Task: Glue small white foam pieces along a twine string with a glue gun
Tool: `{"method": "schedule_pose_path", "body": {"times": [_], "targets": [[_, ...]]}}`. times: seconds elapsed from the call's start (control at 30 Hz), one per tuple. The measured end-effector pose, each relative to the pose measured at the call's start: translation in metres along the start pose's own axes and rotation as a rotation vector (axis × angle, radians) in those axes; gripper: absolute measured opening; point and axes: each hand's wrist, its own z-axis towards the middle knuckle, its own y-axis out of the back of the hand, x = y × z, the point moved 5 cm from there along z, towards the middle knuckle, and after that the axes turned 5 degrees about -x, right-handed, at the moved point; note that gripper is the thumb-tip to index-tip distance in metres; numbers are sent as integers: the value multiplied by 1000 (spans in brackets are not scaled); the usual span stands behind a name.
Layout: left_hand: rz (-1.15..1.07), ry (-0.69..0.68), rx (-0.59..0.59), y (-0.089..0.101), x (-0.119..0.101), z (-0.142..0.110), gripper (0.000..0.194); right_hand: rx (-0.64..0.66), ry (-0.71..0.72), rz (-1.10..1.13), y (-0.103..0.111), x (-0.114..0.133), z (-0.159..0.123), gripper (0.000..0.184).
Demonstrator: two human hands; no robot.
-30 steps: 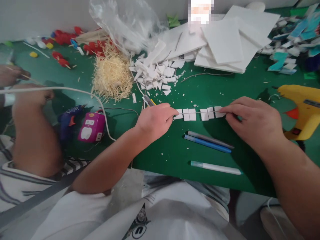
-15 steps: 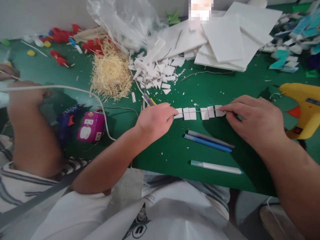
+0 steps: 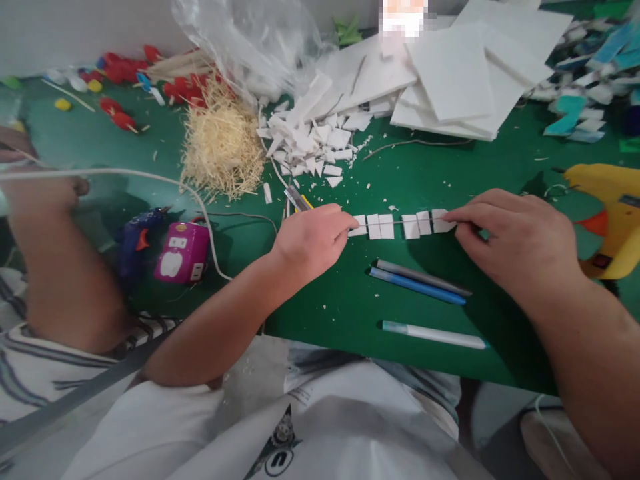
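Observation:
Both hands work on a row of small white foam pieces (image 3: 411, 230) on the green table. Along the row, across their tops, runs a thin grey wire (image 3: 398, 222). Its left end is under the closed fingers of my left hand (image 3: 313, 243), which rests by the leftmost piece. My right hand (image 3: 517, 243) pinches the other end between thumb and forefinger at the rightmost piece. A utility knife (image 3: 299, 199) lies partly hidden behind my left hand. Below the row are a grey pen (image 3: 430, 279), a blue pen (image 3: 417, 286) and a white pen (image 3: 435, 335).
Foam scraps (image 3: 320, 143), foam sheets (image 3: 450, 73) and pale straw (image 3: 223, 150) lie at the back. A yellow glue gun (image 3: 607, 210) stands right; a dark blue glue gun (image 3: 135, 243) and magenta power socket (image 3: 183, 252) lie left. A co-worker's arm (image 3: 55, 267) and white cable (image 3: 150, 177) are at left.
My hands keep their hold, and the wire and foam pieces stay in place apart from a slight view shift. At far left, the co-worker's hands have moved a little left.

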Motion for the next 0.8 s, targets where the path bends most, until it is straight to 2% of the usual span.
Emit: {"method": "schedule_pose_path", "body": {"times": [0.33, 0.43, 0.6, 0.8], "targets": [[-45, 99, -1, 2, -1, 3, 21, 7, -15, -6, 0, -1, -1, 31], [-14, 113, 23, 3, -3, 3, 22, 10, -42, -4, 0, -2, -1, 31], [75, 132, 78, 3, -9, 1, 36, 47, -102, 9, 1, -2, 0, 29], [106, 160, 154, 1, -13, 3, 34, 25, -60, 6, 1, 2, -1, 30]]}}
